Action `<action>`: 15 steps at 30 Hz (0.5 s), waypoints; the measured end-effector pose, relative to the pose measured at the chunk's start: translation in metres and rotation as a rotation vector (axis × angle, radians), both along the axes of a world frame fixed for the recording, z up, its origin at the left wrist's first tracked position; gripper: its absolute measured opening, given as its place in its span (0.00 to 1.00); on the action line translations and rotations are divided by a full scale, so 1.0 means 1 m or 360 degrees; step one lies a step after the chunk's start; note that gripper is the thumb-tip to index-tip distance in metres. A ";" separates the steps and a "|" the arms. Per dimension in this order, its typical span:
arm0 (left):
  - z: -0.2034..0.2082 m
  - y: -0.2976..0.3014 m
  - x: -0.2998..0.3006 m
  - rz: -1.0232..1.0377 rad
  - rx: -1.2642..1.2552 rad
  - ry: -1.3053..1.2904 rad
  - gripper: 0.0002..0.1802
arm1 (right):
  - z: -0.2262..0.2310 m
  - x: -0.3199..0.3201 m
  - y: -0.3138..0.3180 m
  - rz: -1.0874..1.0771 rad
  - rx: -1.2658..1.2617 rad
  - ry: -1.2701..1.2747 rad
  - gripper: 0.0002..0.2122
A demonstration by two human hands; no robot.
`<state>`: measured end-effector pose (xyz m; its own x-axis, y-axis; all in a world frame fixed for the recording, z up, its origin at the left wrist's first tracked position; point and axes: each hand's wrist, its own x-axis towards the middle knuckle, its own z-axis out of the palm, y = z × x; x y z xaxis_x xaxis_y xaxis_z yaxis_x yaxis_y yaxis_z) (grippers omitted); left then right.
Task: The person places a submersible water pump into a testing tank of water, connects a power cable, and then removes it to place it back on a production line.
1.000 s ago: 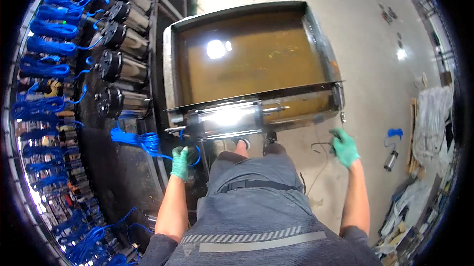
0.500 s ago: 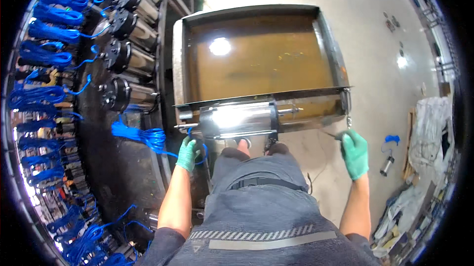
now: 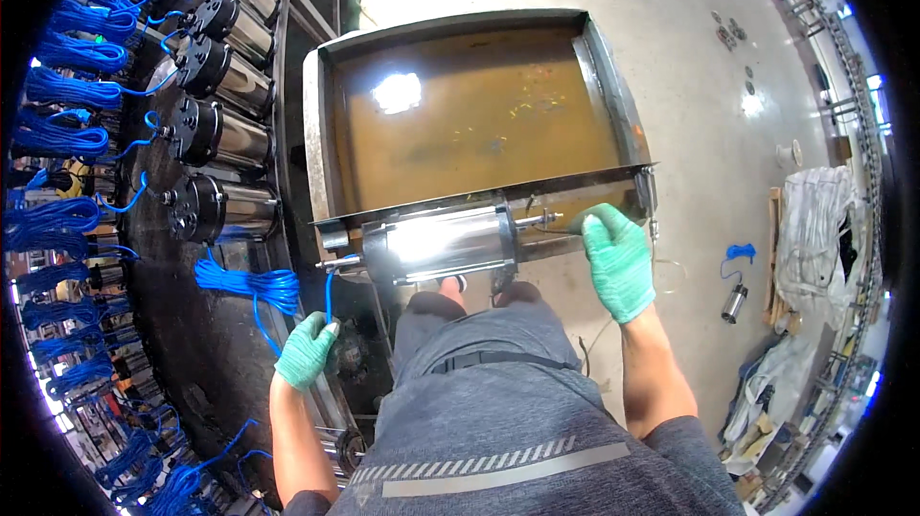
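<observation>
A shiny steel cylindrical motor [image 3: 446, 243] lies across the near edge of a metal tank [image 3: 316, 133], a thin shaft [image 3: 541, 219] jutting from its right end. Blue cable [image 3: 330, 300] leaves the fitting at its left end and runs down to my left hand [image 3: 307, 351]. That hand, in a green glove, is closed on the cable, below a bundled coil [image 3: 247, 284] of it. Just right of the shaft tip, my right hand [image 3: 618, 267], also gloved, has its fingers curled together. Whatever lies in its pinch is too small and dark to make out.
Brownish liquid [image 3: 460, 133] fills the tank. To the left, a row of similar steel motors [image 3: 230, 137] lies on a rack beside bundled blue cables [image 3: 77, 94]. A small cylinder [image 3: 734, 303] with blue cable lies on the floor at right, near white sheeting [image 3: 815, 238].
My right hand has moved left and up, close to the shaft end. My left hand has dropped lower and left, away from the motor's fitting, with the cable. The view has shifted slightly.
</observation>
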<state>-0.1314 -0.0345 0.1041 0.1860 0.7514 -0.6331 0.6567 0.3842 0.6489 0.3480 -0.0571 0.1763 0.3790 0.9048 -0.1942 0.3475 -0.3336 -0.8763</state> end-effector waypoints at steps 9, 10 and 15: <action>0.072 0.054 0.047 0.0720 -0.0176 -0.0776 0.17 | 0.047 0.002 0.058 -0.0040 -0.0246 0.1252 0.14; 0.073 0.057 0.044 0.0755 -0.0174 -0.0823 0.17 | 0.045 0.004 0.064 0.0028 -0.0211 0.1181 0.13; 0.099 0.066 0.044 0.0741 0.0021 -0.0811 0.19 | 0.068 0.002 0.087 0.0007 -0.0198 0.1008 0.13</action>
